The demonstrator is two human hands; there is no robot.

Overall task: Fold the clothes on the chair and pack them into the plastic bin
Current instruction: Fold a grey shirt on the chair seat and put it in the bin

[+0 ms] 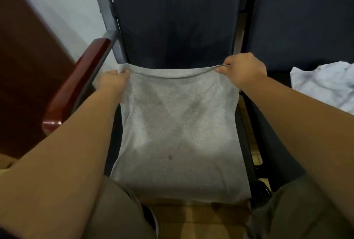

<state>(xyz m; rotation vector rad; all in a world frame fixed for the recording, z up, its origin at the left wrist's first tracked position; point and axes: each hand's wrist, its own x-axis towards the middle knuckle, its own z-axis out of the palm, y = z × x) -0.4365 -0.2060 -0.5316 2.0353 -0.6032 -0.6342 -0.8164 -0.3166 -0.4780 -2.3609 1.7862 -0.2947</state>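
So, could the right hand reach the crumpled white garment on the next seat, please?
Probably yes: nothing lies between the right hand and the white garment, though it pinches the grey garment.

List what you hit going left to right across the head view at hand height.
Red-brown wooden armrest → left hand, pinching one top corner → grey garment → right hand, pinching the other top corner → crumpled white garment.
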